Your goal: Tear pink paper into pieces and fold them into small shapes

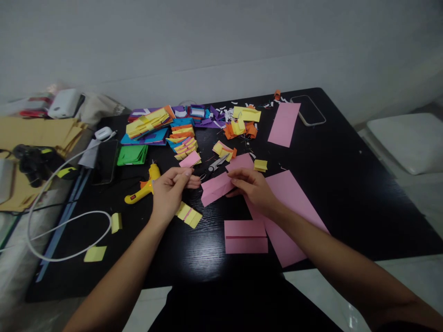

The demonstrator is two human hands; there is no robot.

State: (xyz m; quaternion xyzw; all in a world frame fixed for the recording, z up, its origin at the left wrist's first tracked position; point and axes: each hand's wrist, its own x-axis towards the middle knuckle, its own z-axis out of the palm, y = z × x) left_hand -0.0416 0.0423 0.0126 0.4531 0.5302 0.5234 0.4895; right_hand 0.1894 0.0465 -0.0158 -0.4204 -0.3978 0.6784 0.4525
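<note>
My right hand (254,189) pinches a folded pink paper strip (216,188) by its right end, holding it above the table. My left hand (173,189) is just left of that strip, apart from it. Its thumb meets the index finger while the other fingers point right; anything between them is too small to make out. Behind the strip lie grey-handled scissors (218,163). A yellow glue gun (148,184) rests left of my left hand. Below it sits a yellow folded paper piece with a pink band (189,215). A creased pink paper (246,236) lies near the front edge.
Large pink sheets (294,207) lie under my right forearm. Stacked coloured papers (148,124), a row of folded pieces (183,140) and scraps (238,129) fill the back. A phone (308,110) lies back right. A white cable (69,258) loops at left.
</note>
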